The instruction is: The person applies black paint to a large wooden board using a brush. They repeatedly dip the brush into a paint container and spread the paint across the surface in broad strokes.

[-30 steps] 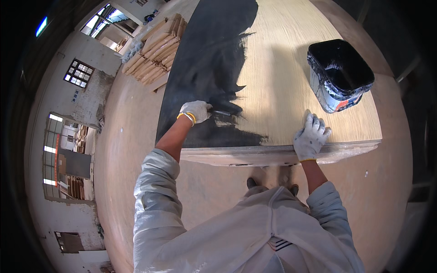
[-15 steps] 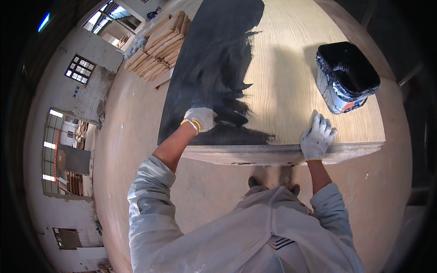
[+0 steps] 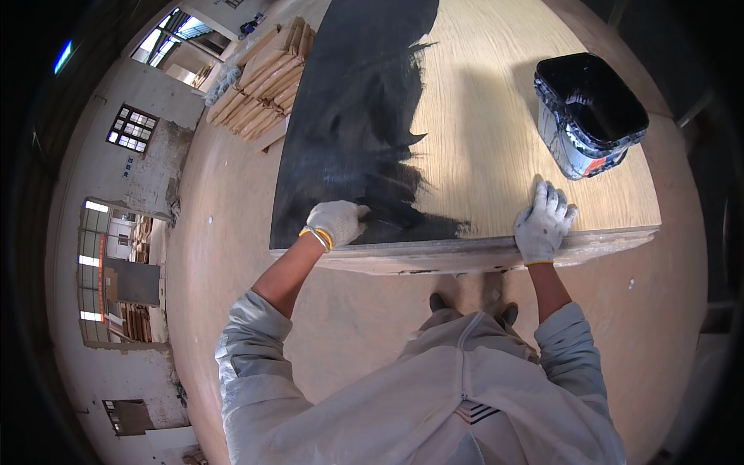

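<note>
A wood-grain board [image 3: 480, 147] lies on top of a stack, its left part coated in wet-looking black paint [image 3: 341, 116]. My left hand [image 3: 339, 222], in a white knit glove with a yellow cuff, is closed low over the painted part near the front edge. It grips a paint-blackened brush [image 3: 385, 216], whose outline blends into the paint. My right hand [image 3: 542, 221], in a paint-specked white glove, rests with outstretched fingers on the bare wood at the front edge. Beyond it stands a rectangular bucket [image 3: 577, 147], smeared with black and dark inside.
Flat brown packages [image 3: 267, 81] are piled on the floor [image 3: 225, 256] at the far left. A worn white wall [image 3: 147, 380] with windows and openings runs along the left. More boards lean beyond one opening [image 3: 136, 271].
My left hand has moved slightly left and toward the front edge with the brush. My right hand stays on the board's edge. The view has shifted a little.
</note>
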Demonstrator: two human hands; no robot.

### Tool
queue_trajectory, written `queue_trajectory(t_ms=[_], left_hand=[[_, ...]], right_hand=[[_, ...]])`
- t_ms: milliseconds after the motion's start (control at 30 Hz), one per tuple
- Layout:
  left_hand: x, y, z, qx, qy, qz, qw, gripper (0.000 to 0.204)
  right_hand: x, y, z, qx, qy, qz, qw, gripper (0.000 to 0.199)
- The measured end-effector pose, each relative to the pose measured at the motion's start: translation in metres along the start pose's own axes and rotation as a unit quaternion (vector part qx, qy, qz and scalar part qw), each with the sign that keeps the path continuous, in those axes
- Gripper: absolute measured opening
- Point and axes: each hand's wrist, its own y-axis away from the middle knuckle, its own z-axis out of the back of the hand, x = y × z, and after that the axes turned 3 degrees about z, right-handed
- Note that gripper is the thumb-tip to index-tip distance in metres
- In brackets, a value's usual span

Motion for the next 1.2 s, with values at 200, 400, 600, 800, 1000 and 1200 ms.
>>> queue_trajectory(t_ms=[200,400,600,800,1000,1200], left_hand=[[-0.025,0.015,-0.011,0.0,0.01,0.035,0.999,0.042],[-0.035,0.01,-0.007,0.003,0.046,0.047,0.998,0.039],[-0.013,0.003,-0.003,0.001,0.054,0.068,0.996,0.042],[-0.046,0.018,0.0,-0.002,0.045,0.035,0.998,0.046],[-0.039,0.001,-0.009,0.004,0.035,0.077,0.996,0.042],[-0.098,0.024,-0.003,-0.014,0.061,0.081,0.995,0.048]], right_hand=[[-0.002,0.0,-0.005,0.021,0.011,-0.008,1.0,0.066],[-0.002,0.0,-0.006,0.027,0.012,-0.009,1.0,0.066],[-0.002,0.0,-0.006,0.006,0.01,-0.001,1.0,0.066],[-0.008,-0.004,0.0,0.005,-0.005,-0.006,1.0,0.069],[-0.005,0.001,-0.005,0.02,-0.027,-0.009,0.999,0.07],[-0.011,0.003,-0.009,0.023,-0.036,0.005,0.999,0.07]])
